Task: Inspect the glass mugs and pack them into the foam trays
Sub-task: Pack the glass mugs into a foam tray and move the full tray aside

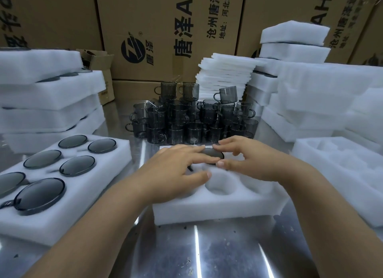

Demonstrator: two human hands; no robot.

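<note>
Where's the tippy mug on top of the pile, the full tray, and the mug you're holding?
Tilted mug (228,94), head view, on its glass side wall.
Full tray (83,186), head view, on bare foam beside the mugs.
Held mug (216,153), head view, on its dark exposed surface.

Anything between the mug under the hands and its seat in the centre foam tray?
Nothing visible. The glass mug already sits sunk into the far side of the centre foam tray. The left hand lies flat over it and the right hand pinches its rim. What lies beneath the mug is hidden.
</note>
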